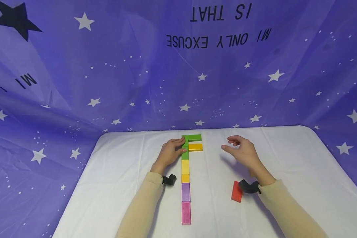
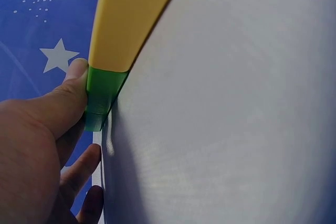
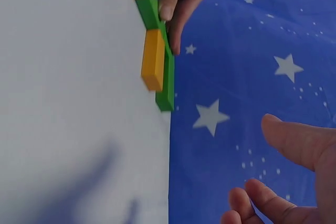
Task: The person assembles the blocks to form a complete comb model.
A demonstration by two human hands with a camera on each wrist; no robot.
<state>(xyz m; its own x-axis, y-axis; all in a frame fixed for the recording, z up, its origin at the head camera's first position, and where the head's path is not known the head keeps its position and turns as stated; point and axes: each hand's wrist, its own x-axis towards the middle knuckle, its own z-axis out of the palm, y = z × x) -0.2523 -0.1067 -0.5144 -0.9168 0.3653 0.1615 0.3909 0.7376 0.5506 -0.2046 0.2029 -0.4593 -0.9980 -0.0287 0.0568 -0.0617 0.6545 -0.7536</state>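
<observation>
My left hand (image 1: 170,151) rests along the left side of the far end of a column of blocks. Its thumb touches the nearer green block (image 1: 185,154), and a fingertip lies on the farther green block (image 1: 185,142). Another green block (image 1: 194,138) sticks out to the right from the column's far end, with an orange-yellow block (image 1: 195,147) parallel just below it. Toward me the column continues with yellow (image 1: 185,167), short orange-yellow (image 1: 185,178), purple (image 1: 185,192) and pink (image 1: 186,213) blocks. My right hand (image 1: 241,151) hovers right of them, fingers loosely bent, holding nothing.
A red block (image 1: 236,191) lies on the white-covered table (image 1: 214,205), partly hidden by the black wrist camera mount (image 1: 249,187) on my right arm. Behind the table's far edge hangs a purple-blue starry cloth (image 1: 154,82), which also covers the sides.
</observation>
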